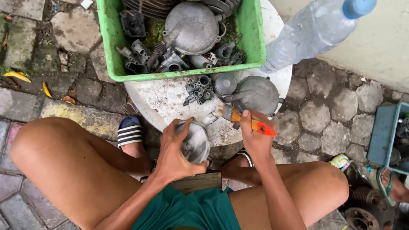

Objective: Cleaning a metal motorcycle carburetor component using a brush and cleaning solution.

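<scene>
Below, a paved stone ground (328,110) fills the view, with a round white tabletop (170,102) set on it. On the far part of the tabletop sits a green plastic tub (251,38) holding grey metal engine parts, among them a domed cover (191,27). A clear plastic bottle (311,32) with a blue cap leans in from the upper right, its base at the tub's right corner. A blue crate (381,136) stands at the right edge, another person's sandalled foot (394,185) beside it.

On the bare tabletop, near the tub: 1 round grey metal cover (255,93), 1 small cylinder cap (224,84), 1 small carburettor-like body (198,90).

The left hand (174,151) is clenched around a round grey metal casing (197,142), held above the near table edge, between the knees. The right hand (255,138) grasps a paintbrush (243,118) with an orange handle; its pale bristles point left, just beside the casing's upper rim. Contact between bristles and casing: cannot tell.
</scene>
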